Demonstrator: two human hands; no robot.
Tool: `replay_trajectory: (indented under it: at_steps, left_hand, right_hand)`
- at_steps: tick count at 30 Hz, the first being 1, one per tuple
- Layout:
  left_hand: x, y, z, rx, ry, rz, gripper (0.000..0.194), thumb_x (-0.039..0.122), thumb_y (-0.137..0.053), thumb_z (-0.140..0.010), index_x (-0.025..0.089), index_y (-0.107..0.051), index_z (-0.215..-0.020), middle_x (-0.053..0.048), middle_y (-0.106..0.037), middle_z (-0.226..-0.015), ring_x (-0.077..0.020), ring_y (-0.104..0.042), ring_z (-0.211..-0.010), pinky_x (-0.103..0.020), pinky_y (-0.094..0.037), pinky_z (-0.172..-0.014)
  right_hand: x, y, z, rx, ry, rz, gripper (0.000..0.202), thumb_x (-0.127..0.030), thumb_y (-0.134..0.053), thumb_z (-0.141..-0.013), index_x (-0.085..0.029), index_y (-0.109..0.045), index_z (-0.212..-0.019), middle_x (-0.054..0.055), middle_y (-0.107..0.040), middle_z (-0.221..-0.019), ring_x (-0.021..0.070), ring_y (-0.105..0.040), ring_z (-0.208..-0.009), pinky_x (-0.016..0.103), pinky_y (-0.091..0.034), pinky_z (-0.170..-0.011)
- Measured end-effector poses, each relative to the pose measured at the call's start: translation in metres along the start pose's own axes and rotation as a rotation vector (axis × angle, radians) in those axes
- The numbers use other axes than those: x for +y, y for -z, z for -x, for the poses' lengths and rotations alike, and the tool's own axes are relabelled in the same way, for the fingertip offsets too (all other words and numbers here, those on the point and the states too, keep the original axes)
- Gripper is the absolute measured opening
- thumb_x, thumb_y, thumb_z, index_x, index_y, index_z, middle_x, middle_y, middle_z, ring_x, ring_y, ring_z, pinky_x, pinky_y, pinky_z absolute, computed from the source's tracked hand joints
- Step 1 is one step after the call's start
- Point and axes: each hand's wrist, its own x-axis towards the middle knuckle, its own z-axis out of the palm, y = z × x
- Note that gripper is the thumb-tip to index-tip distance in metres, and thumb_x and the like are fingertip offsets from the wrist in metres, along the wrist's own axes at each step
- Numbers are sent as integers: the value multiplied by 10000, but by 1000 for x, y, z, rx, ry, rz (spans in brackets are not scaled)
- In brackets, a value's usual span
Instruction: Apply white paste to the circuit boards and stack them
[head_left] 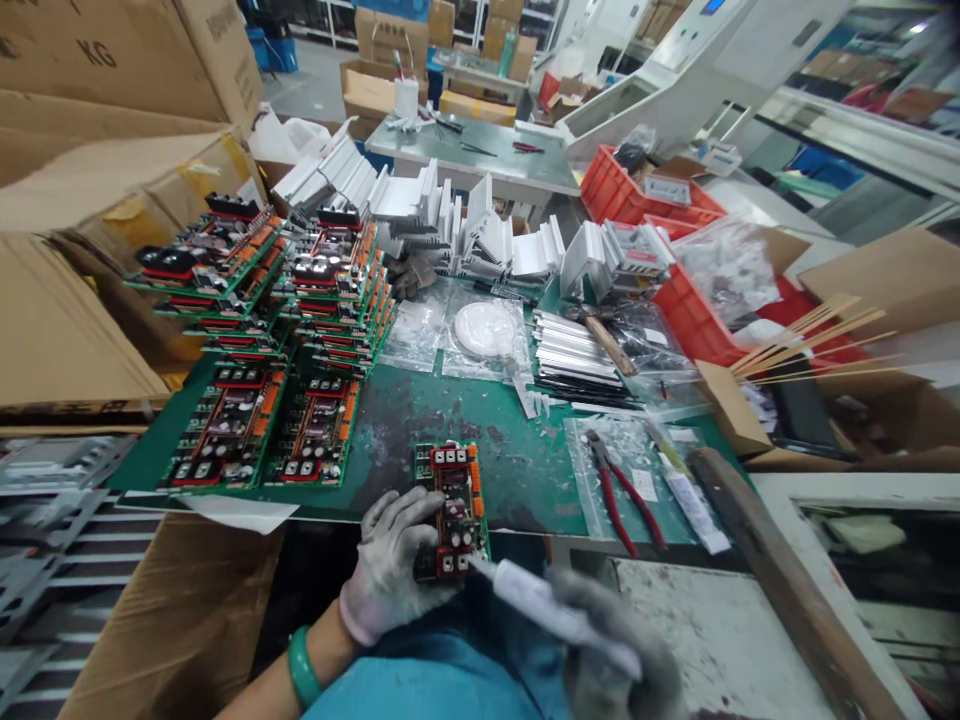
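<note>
The left hand [394, 570] grips one circuit board [453, 512] at the counter [525, 470] edge while the right hand [611, 650] closes around a white tube [540, 605] at its corner, stacked boards [277, 330] waiting beyond.

Stacked circuit boards [300, 300] occupy the worktop's [525, 460] left side, white heat sinks [480, 235] its far edge, red-handled pliers [626, 495] its near-right corner.
</note>
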Motion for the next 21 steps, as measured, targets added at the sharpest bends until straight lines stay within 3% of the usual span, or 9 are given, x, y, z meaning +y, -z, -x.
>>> replay_trajectory:
  at_steps: [3,5,7,10,21]
  left_hand:
    - [0,1,-1,20,6,-7,303,454,-664,-777,248,-489,-914,-77,-707,-1112,-259,-638,-1097,-434,-397,-1005]
    - [-1,1,-2,18,2,-12,309,427,-684,-756,248,-479,-902,-77,-708,-1111,-266,-637,-1104,-436,-410,-1000]
    - [-2,2,-2,13,-13,-12,311,422,-684,-757,243,-473,-899,-88,-704,-1118,-276,-632,-1115,-443,-416,-998]
    - [-3,3,-2,6,-30,-11,293,429,-659,-793,237,-467,-904,-107,-699,-1126,-284,-629,-1121,-458,-414,-997]
    - [-3,3,-6,18,-50,-27,273,463,-602,-861,231,-461,-885,-129,-711,-1086,-285,-647,-1088,-462,-431,-961]
  right_hand:
    - [18,-14,-15,343,-239,-188,229,-376,-473,-987,-301,-547,-1191,47,-716,-1003,163,-653,-636,289,-546,-530]
    - [28,-24,-29,417,-431,-264,322,-449,-556,-935,-241,-568,-1180,80,-709,-1025,168,-648,-667,321,-566,-606]
    - [35,-32,-41,396,-514,-237,440,-519,-571,-902,-200,-570,-1205,110,-695,-1062,182,-656,-702,328,-566,-644]
    - [39,-39,-52,361,-515,-128,500,-577,-541,-894,-162,-596,-1168,124,-688,-1057,180,-657,-652,313,-552,-613]
    - [45,-46,-68,290,-508,-75,464,-560,-469,-932,-158,-600,-1123,106,-701,-1026,164,-640,-596,297,-537,-575]
